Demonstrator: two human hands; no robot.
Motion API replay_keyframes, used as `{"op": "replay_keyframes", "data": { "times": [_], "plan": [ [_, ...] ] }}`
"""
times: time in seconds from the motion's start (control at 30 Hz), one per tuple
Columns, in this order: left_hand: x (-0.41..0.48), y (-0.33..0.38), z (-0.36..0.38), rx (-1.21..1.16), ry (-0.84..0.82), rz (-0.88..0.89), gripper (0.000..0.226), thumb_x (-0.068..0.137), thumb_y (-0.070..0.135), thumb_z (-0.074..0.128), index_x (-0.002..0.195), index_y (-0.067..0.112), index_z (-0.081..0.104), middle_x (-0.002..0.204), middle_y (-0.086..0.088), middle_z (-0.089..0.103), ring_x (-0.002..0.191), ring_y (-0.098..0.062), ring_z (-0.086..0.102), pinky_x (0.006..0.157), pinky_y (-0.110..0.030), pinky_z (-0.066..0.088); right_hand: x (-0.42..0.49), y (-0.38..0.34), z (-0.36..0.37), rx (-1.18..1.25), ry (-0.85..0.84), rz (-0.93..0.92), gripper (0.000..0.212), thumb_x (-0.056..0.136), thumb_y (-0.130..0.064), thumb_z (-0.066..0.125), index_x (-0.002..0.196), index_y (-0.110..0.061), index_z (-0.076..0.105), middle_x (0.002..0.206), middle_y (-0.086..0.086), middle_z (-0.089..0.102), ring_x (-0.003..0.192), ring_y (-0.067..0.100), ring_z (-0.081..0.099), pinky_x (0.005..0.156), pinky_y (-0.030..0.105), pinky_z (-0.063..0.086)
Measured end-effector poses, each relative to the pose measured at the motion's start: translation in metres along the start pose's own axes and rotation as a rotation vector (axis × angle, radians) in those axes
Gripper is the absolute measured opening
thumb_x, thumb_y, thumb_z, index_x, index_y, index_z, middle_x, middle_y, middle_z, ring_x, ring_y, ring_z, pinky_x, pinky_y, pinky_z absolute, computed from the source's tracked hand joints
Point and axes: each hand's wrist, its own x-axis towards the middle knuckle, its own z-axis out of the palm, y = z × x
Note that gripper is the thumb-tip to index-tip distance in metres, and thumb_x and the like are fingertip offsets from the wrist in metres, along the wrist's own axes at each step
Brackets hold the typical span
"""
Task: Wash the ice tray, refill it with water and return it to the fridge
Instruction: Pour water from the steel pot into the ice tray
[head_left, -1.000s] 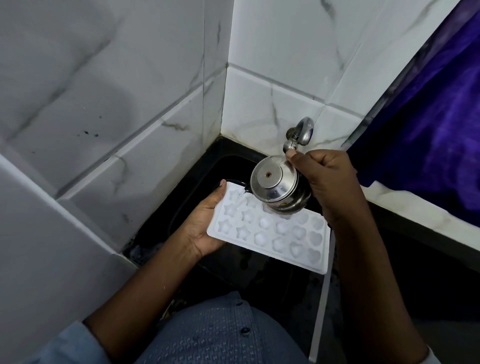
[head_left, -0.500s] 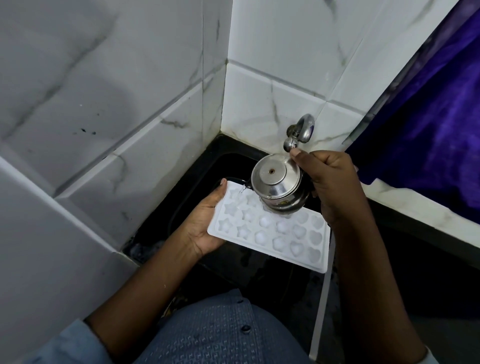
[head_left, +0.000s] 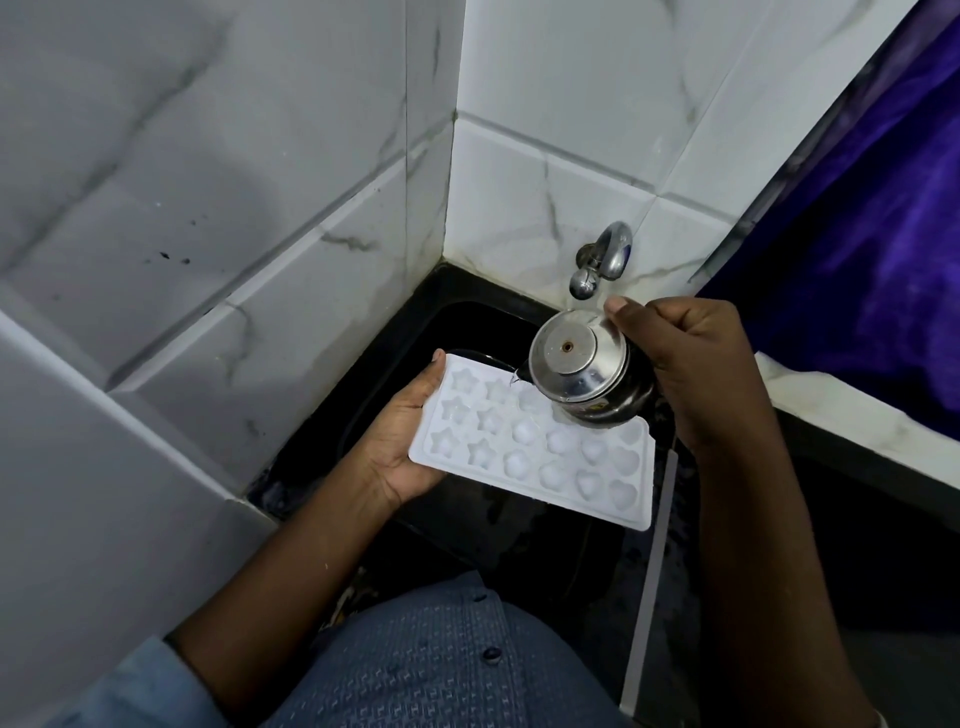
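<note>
Shifted slightly right, the steel kettle (head_left: 582, 374) tips its spout over the ice tray (head_left: 530, 457), held above the black sink (head_left: 400, 348). The left hand (head_left: 410, 436) has its grip clamped on the tray's end, the right hand (head_left: 691, 364) on the kettle; refilling looks underway.

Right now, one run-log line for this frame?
step: pouring onto tray | left hand holds ice tray over sink | right hand tilts steel kettle over tray's far row

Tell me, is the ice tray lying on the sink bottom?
No, the left hand holds the ice tray by its short end above the sink, while the right hand tilts a steel kettle over it.
</note>
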Motion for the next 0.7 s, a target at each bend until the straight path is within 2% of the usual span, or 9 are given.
{"op": "replay_keyframes", "data": {
  "times": [0.17,0.27,0.33,0.5,0.7],
  "plan": [
    [0.0009,-0.0009,0.0009,-0.001,0.002,-0.002,0.076,0.104,0.063,0.047,0.154,0.006,0.051,0.154,-0.023,0.054,0.143,-0.041,0.052,0.118,-0.058,0.04,-0.0016,-0.0016,0.0011,-0.082,-0.007,-0.03,0.063,0.097,-0.03,0.074,0.061,0.008,0.039,0.053,0.008,0.029,0.048,0.019,0.027,0.053,0.034,0.026],
    [0.0011,-0.0011,-0.0009,-0.002,-0.01,-0.011,0.077,0.104,0.064,0.049,0.156,0.006,0.049,0.157,-0.022,0.051,0.145,-0.041,0.049,0.12,-0.059,0.038,-0.0016,-0.0012,0.0011,-0.106,-0.013,-0.03,0.062,0.097,-0.031,0.074,0.058,0.004,0.041,0.052,0.005,0.031,0.049,0.017,0.029,0.055,0.033,0.028],
    [0.0003,-0.001,-0.0004,-0.002,-0.016,-0.007,0.076,0.104,0.063,0.049,0.155,0.006,0.05,0.156,-0.022,0.052,0.144,-0.041,0.051,0.117,-0.058,0.042,-0.0012,0.0001,0.0004,-0.112,-0.008,-0.024,0.061,0.097,-0.031,0.074,0.057,0.001,0.041,0.05,0.002,0.031,0.047,0.016,0.029,0.054,0.031,0.028],
    [-0.0009,-0.0001,0.001,-0.001,-0.007,0.006,0.076,0.104,0.062,0.048,0.155,0.006,0.05,0.153,-0.022,0.055,0.142,-0.04,0.053,0.113,-0.056,0.048,-0.0007,0.0006,0.0003,-0.097,-0.007,-0.03,0.063,0.097,-0.032,0.074,0.063,0.012,0.044,0.053,0.009,0.032,0.048,0.019,0.029,0.054,0.035,0.029],
    [-0.0044,0.0016,0.0047,-0.008,-0.017,0.003,0.074,0.104,0.062,0.046,0.152,0.005,0.054,0.15,-0.023,0.058,0.138,-0.04,0.058,0.106,-0.055,0.054,-0.0017,0.0007,0.0018,-0.069,-0.013,-0.011,0.062,0.097,-0.03,0.074,0.061,0.008,0.04,0.052,0.005,0.029,0.047,0.017,0.027,0.052,0.03,0.027]
  ]
}}
